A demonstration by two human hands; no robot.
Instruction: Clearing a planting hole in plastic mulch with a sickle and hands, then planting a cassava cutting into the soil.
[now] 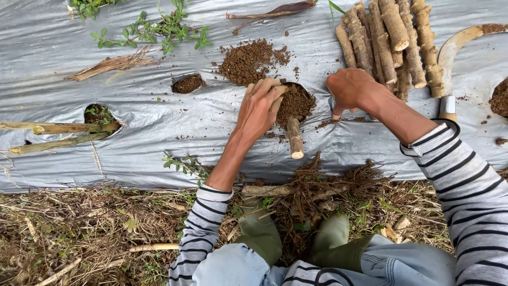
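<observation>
While the person squats at the edge of the bed, two green rubber boots [296, 238] sit nearest the camera on dry grass, with a tangle of uprooted roots and stalks [317, 185] just ahead of the toes, between boots and sheet. Beyond that: silver plastic mulch sheet [159, 132] covering the bed, punched with planting holes. Left hand [260, 108] is flat, fingers together and extended, pressing loose soil at the rim of the middle hole [297, 101]; not gripping anything. A stem cutting [294, 136] stands in that hole, leaning toward the camera, lower end in the soil, just beside the left palm. Right hand [349, 89] is curled into a loose fist on the sheet right of the hole; knuckles face up, so can't tell whether it's holding anything. Behind it, a bundle of cut stems [389, 42] lies on the sheet, touching the back of the hand area. A curved blade with wooden handle [450, 58] lies right of the bundle. Spilled soil pile [248, 61] sits past the left hand. Farther left: a smaller soil-filled hole [188, 83], another hole with weeds [99, 114], long green stalks [58, 135] across it. Weeds [159, 29] at the far edge.
</observation>
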